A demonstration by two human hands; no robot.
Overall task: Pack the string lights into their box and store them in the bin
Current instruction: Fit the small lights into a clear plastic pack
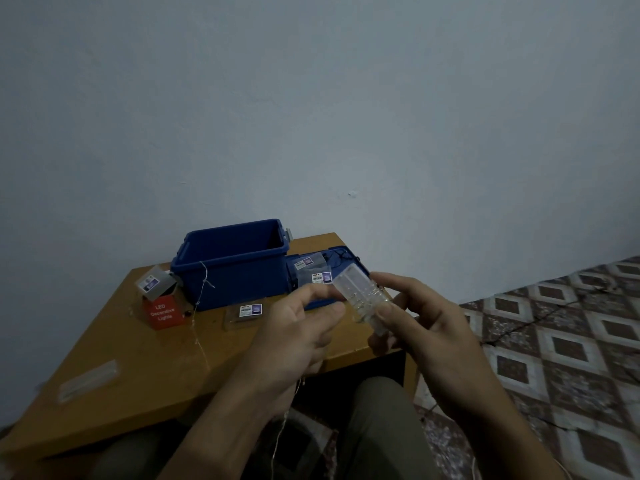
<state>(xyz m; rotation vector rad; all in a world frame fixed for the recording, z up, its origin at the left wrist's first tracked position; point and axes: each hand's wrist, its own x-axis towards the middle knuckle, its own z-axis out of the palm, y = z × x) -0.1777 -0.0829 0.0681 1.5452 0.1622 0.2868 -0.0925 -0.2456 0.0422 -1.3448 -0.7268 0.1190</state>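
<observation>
Your knees (377,427) sit lowest in view, tucked under the near edge of the wooden table (138,362), in front of the blue bin (235,289) that stands at the table's back edge. Far left of the bin and close to the table's near edge lies a flat clear case (88,381), with bare wood between it and the bin's front. Just left of the bin stands a red carton (162,312) with a small clear pack (156,281) tilted on top. The bin is open at the top, and a loose wire strand (202,282) hangs over its front rim and trails onto the table. A labelled packet (246,311) lies flat just in front of the bin. Your left hand (301,330), front-right of the bin, has its fingers curled and thumb and forefinger pinching the string lights (367,295), whose wire hangs below the hand towards your knees. The lights are coiled inside the clear box (349,282), held tilted above the table's near-right corner. The bin's lid (353,258) lies just right of the bin with two packets (310,268) on it. Your right hand (429,327) grips the clear box, thumb on top and fingers wrapped beneath. Right of the bin, past the table's edge, patterned floor (554,341) spreads out.
</observation>
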